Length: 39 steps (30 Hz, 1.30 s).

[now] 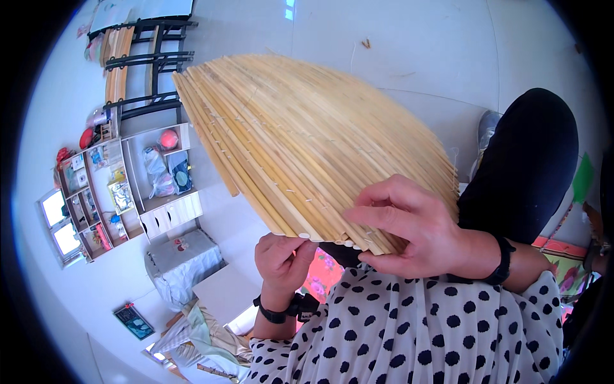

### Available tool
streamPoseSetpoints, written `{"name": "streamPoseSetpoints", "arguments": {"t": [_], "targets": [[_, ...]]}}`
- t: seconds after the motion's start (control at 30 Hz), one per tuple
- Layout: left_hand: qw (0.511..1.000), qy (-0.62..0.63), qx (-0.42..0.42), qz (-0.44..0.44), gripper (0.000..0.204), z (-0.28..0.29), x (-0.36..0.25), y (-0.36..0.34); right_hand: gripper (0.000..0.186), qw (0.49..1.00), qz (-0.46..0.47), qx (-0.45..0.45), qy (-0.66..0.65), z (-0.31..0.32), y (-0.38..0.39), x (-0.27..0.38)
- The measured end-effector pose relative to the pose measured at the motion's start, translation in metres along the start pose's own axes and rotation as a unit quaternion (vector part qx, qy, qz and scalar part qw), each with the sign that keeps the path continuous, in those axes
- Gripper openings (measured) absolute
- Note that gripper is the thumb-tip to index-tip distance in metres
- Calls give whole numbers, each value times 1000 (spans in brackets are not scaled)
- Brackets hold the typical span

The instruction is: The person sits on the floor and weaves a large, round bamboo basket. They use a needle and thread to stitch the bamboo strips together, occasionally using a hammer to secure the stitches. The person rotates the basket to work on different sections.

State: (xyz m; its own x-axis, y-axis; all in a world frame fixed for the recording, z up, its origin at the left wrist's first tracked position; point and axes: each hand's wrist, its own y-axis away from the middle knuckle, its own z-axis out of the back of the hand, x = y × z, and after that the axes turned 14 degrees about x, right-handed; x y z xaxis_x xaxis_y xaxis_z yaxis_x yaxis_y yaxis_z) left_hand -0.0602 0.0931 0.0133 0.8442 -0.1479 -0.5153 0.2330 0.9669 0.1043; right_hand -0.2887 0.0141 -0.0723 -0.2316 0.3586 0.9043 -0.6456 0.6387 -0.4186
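Note:
A wide mat of pale yellow plant stalks [307,128], laid side by side and stitched with short threads, fans out in front of me. Its near edge shows the cut stalk ends, and its left side has a stepped outline. My left hand [281,261] is closed at this near edge, thumb and fingers pinching by the stalk ends. To its right, my right hand [412,230] grips the same edge, thumb underneath and fingers bent over the top. Part of the left hand's grip is hidden behind the stalk ends.
My dark-trousered knee [531,153] rises right of the mat. Over on the left stand a black metal rack [150,61], a shelf unit [131,192] with toys and bags, and a covered box [182,259]. Small scraps [366,43] lie on the pale tiled floor.

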Motion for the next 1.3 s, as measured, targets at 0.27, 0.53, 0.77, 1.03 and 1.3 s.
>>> {"name": "streamPoseSetpoints", "arguments": {"t": [0.27, 0.53, 0.77, 1.03, 1.3], "targets": [[1000, -6, 22, 1, 13, 10, -10, -9, 41, 998, 55, -27, 1, -5, 1, -2], [999, -45, 16, -3, 14, 12, -13, -9, 35, 998, 35, -24, -38, -5, 0, 2], [998, -62, 9, -24, 16, 11, -14, -14, 34, 998, 30, -31, -52, -4, 0, 4], [998, -63, 6, -13, 12, 10, -16, -18, 31, 997, 24, -40, -67, -3, 1, 5], [999, -27, 1, -26, 12, 7, -10, -20, 27, 996, 38, -39, -76, -4, 0, 6]]}}
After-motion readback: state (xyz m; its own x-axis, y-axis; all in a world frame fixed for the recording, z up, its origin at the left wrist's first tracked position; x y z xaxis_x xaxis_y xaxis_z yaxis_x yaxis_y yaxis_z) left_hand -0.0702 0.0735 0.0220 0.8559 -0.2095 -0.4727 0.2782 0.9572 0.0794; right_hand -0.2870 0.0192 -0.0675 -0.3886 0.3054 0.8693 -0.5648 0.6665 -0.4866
